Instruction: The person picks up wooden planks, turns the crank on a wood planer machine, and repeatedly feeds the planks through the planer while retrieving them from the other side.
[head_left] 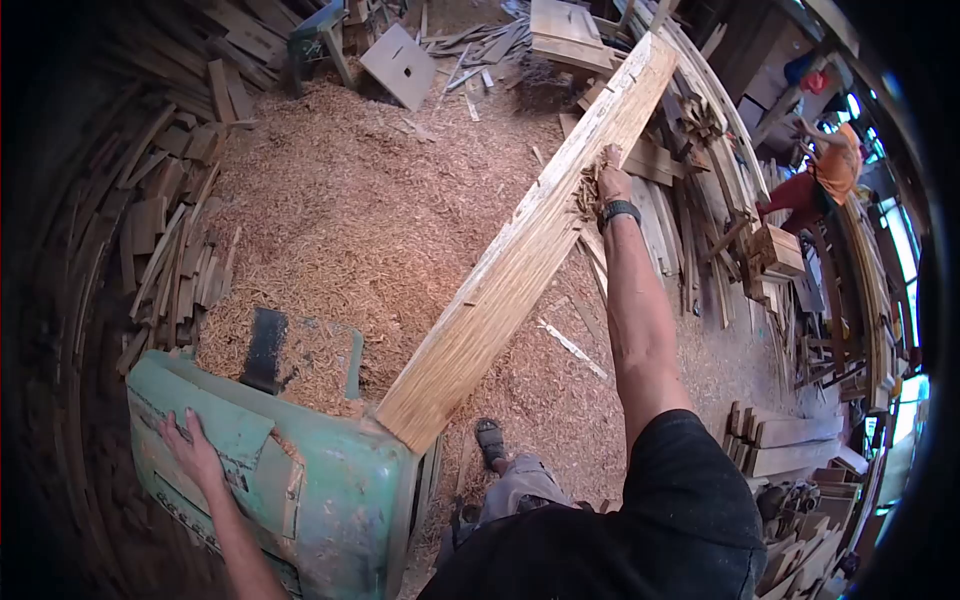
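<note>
My left hand [192, 452] lies with its fingers spread on the green machine housing [335, 480], which has shavings heaped behind it. A long, thick wooden board [520, 260] slants from the housing's right corner up to a stack of timber. My right hand [613, 183], below a dark wristwatch [621, 210], is closed at the board's right edge, well along its length. A clump of curled wood shavings [587, 195] bunches against its fingers; how much of it is inside the grip is partly hidden.
Deep wood shavings [330, 190] cover the floor. Offcuts [170, 230] are piled at the left, and a square panel [398, 67] leans at the back. Stacked planks [795, 445] lie at the right. Another person in an orange top [838, 165] works at the far right.
</note>
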